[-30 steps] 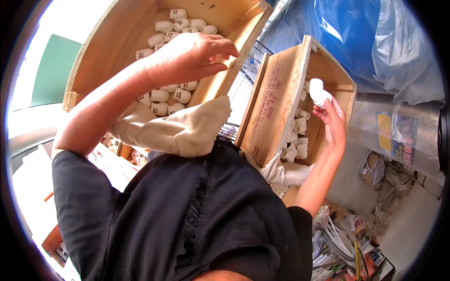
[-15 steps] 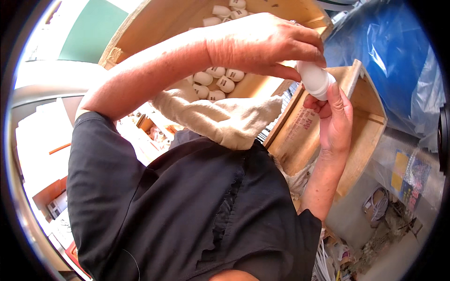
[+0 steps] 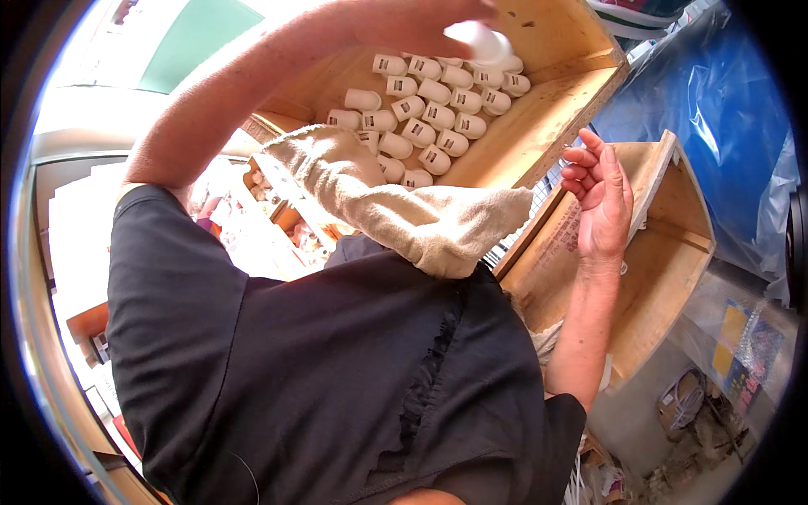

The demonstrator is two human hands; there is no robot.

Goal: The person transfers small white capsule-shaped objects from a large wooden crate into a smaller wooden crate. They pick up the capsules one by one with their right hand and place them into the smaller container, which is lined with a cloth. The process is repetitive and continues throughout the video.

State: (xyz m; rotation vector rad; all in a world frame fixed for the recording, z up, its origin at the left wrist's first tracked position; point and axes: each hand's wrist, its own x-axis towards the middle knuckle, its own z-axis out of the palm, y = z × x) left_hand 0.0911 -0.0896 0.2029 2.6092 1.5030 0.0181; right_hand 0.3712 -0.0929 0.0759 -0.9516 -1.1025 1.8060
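My left hand point(image 3: 421, 27) reaches across the upper part of the view, smeared by motion. Its fingers are closed on a white round-ended cylinder point(image 3: 478, 42), blurred as well. Below it, a large wooden box point(image 3: 539, 118) holds several white round-ended cylinders point(image 3: 438, 115) lying in rows, many with a small dark mark. My right hand point(image 3: 599, 195) is raised beside that box, palm turned up. Its fingers are loosely curled and apart, with nothing in them. Under the right wrist is a second wooden box point(image 3: 665, 278) with printing on its wall.
A beige cloth point(image 3: 404, 210) hangs over the near edge of the large box. Blue plastic sheeting point(image 3: 715, 126) fills the upper right, beside a shoe point(image 3: 640, 21). Small items in a wooden tray point(image 3: 295, 227) lie left. Cords and debris point(image 3: 694, 412) lie lower right.
Both hands were on the white cylinder between them. The right hand has let go, and the left has carried the cylinder up and left over the large box.
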